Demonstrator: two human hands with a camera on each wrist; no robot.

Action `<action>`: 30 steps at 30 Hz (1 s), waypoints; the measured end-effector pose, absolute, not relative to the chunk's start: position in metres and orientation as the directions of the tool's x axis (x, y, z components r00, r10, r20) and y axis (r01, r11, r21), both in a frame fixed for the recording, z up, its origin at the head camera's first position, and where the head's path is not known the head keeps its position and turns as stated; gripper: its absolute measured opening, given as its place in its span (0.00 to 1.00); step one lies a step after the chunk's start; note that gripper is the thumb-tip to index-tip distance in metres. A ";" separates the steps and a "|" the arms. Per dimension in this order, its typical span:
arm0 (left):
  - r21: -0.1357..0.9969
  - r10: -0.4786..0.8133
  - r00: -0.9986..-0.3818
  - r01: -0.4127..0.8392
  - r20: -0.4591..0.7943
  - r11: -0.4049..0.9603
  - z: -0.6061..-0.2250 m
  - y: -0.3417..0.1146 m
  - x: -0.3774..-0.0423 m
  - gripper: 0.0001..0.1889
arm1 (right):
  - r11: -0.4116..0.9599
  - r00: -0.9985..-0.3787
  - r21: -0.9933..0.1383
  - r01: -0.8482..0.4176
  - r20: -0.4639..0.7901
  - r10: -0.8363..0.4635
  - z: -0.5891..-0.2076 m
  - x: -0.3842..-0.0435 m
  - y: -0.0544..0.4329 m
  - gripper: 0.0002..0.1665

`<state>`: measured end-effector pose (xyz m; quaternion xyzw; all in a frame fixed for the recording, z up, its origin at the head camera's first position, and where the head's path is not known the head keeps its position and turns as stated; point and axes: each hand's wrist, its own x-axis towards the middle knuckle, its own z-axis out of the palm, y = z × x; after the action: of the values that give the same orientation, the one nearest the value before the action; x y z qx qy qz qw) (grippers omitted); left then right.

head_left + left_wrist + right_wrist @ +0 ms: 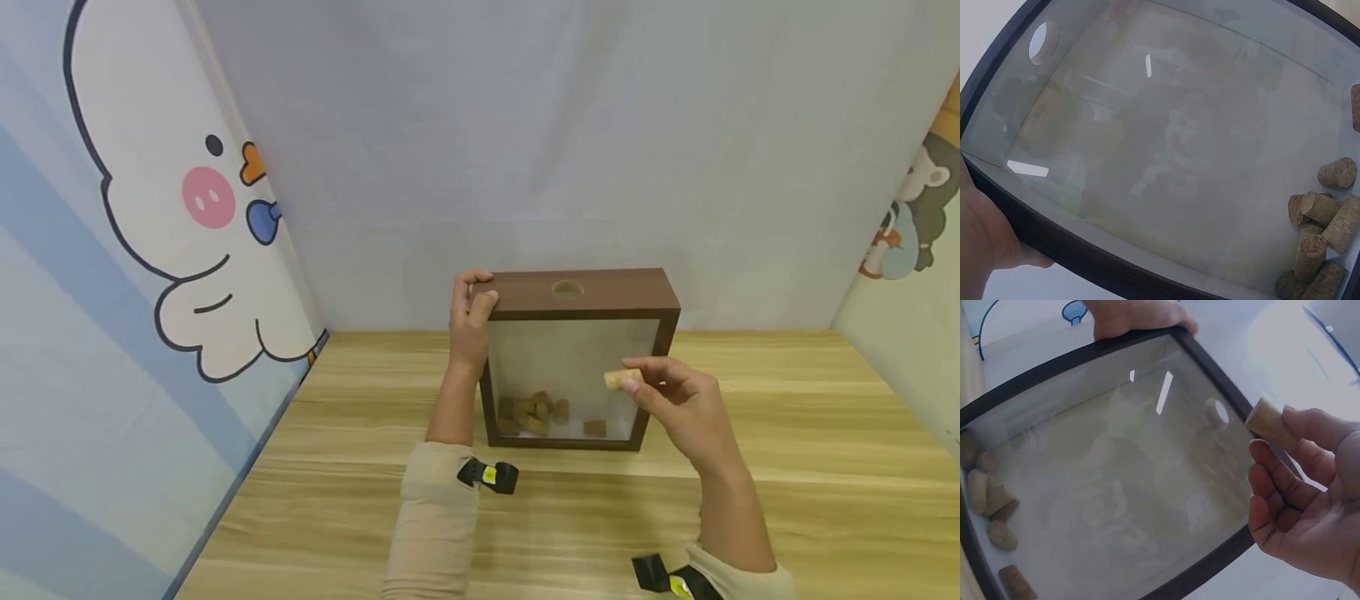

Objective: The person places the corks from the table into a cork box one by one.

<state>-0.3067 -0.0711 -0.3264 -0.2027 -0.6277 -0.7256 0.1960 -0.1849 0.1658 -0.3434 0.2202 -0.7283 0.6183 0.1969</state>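
Note:
A dark brown wooden box [615,292] with a clear front stands upright on the table, a round hole [567,290] in its top. My left hand [471,321] grips the box's upper left corner, thumb and fingers over the top edge. Between thumb and fingers my right hand [686,408] pinches a cork stopper [619,380], lying sideways before the box's front and below the hole. In the right wrist view the cork [1271,424] is light tan and slightly tapered. Several corks [1310,250] lie inside on the box's floor, mostly heaped at the left.
The wood-grain table [360,467] spreads around the box. A pale cloth wall [562,150] hangs close behind it. At the left stands a panel with a white cartoon bird [150,167], and another printed panel [907,225] is at the right.

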 end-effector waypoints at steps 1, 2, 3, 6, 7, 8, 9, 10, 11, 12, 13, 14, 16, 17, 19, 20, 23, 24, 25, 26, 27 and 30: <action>0.831 -0.028 -0.841 0.539 0.540 -0.136 -0.327 -0.071 -0.307 0.16 | 0.105 -0.817 -0.810 -0.577 0.573 -0.072 -0.341 -0.185 0.165 0.13; 0.831 -0.025 -0.841 0.539 0.541 -0.137 -0.327 -0.071 -0.306 0.16 | 0.073 -0.809 -0.806 -0.587 0.584 -0.064 -0.338 -0.185 0.165 0.14; 0.830 -0.024 -0.839 0.541 0.543 -0.139 -0.327 -0.071 -0.306 0.16 | 0.042 -0.801 -0.800 -0.598 0.595 -0.062 -0.335 -0.185 0.165 0.15; 0.831 -0.016 -0.840 0.540 0.543 -0.135 -0.327 -0.072 -0.305 0.16 | -0.014 -0.785 -0.786 -0.618 0.618 -0.053 -0.326 -0.184 0.164 0.17; 0.831 -0.015 -0.839 0.540 0.543 -0.134 -0.328 -0.072 -0.305 0.16 | -0.021 -0.783 -0.785 -0.620 0.620 -0.046 -0.323 -0.184 0.163 0.18; 0.831 -0.015 -0.839 0.540 0.543 -0.132 -0.327 -0.072 -0.305 0.17 | -0.024 -0.785 -0.786 -0.618 0.618 -0.032 -0.319 -0.184 0.162 0.18; 0.831 -0.014 -0.839 0.541 0.544 -0.132 -0.328 -0.072 -0.305 0.17 | -0.025 -0.790 -0.790 -0.612 0.613 -0.014 -0.316 -0.185 0.160 0.17; 0.830 -0.014 -0.839 0.541 0.545 -0.132 -0.328 -0.072 -0.305 0.17 | -0.017 -0.795 -0.795 -0.607 0.607 0.007 -0.313 -0.185 0.159 0.17; 0.830 -0.015 -0.838 0.543 0.546 -0.131 -0.328 -0.072 -0.304 0.17 | -0.014 -0.797 -0.797 -0.604 0.603 0.021 -0.309 -0.185 0.157 0.17; 0.829 -0.016 -0.837 0.544 0.547 -0.132 -0.328 -0.072 -0.304 0.17 | -0.012 -0.799 -0.799 -0.601 0.601 0.034 -0.306 -0.186 0.156 0.17; 0.827 -0.018 -0.836 0.546 0.548 -0.133 -0.328 -0.072 -0.304 0.17 | -0.013 -0.799 -0.799 -0.601 0.600 0.047 -0.303 -0.187 0.154 0.16; 0.827 -0.019 -0.835 0.547 0.549 -0.132 -0.328 -0.072 -0.304 0.18 | -0.013 -0.796 -0.797 -0.604 0.602 0.059 -0.300 -0.187 0.153 0.16; 0.824 -0.022 -0.833 0.551 0.553 -0.130 -0.329 -0.072 -0.305 0.18 | -0.012 -0.783 -0.785 -0.620 0.618 0.066 -0.295 -0.189 0.151 0.16; 0.823 -0.024 -0.831 0.554 0.556 -0.128 -0.329 -0.072 -0.305 0.19 | -0.017 -0.778 -0.778 -0.628 0.625 0.065 -0.292 -0.190 0.150 0.16; 0.817 -0.026 -0.826 0.562 0.564 -0.128 -0.329 -0.072 -0.305 0.19 | -0.017 -0.768 -0.769 -0.639 0.636 0.072 -0.287 -0.193 0.147 0.16; 0.815 -0.026 -0.823 0.565 0.567 -0.128 -0.329 -0.072 -0.305 0.19 | -0.010 -0.765 -0.766 -0.642 0.640 0.075 -0.285 -0.194 0.146 0.16; 0.815 -0.025 -0.824 0.564 0.566 -0.133 -0.329 -0.072 -0.305 0.19 | 0.004 -0.760 -0.762 -0.647 0.646 0.079 -0.277 -0.199 0.142 0.16; 0.818 -0.024 -0.827 0.559 0.562 -0.135 -0.329 -0.072 -0.305 0.18 | 0.012 -0.760 -0.763 -0.646 0.645 0.081 -0.274 -0.201 0.141 0.15; 0.822 -0.022 -0.831 0.553 0.555 -0.135 -0.328 -0.073 -0.304 0.18 | 0.016 -0.764 -0.767 -0.641 0.640 0.082 -0.272 -0.203 0.140 0.15; 0.827 -0.022 -0.836 0.546 0.549 -0.134 -0.327 -0.073 -0.303 0.17 | 0.023 -0.768 -0.772 -0.636 0.635 0.081 -0.269 -0.206 0.139 0.15; 0.831 -0.022 -0.840 0.539 0.542 -0.134 -0.327 -0.074 -0.301 0.17 | 0.034 -0.775 -0.779 -0.627 0.627 0.079 -0.267 -0.209 0.138 0.14; 0.840 -0.018 -0.848 0.528 0.530 -0.124 -0.320 -0.073 -0.296 0.17 | 0.092 -0.803 -0.806 -0.585 0.591 0.068 -0.259 -0.217 0.137 0.15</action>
<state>-0.2956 -0.0733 -0.3198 -0.2011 -0.6341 -0.7223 0.1891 -0.2174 0.1371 -0.2586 0.1862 -0.6946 0.6476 0.2522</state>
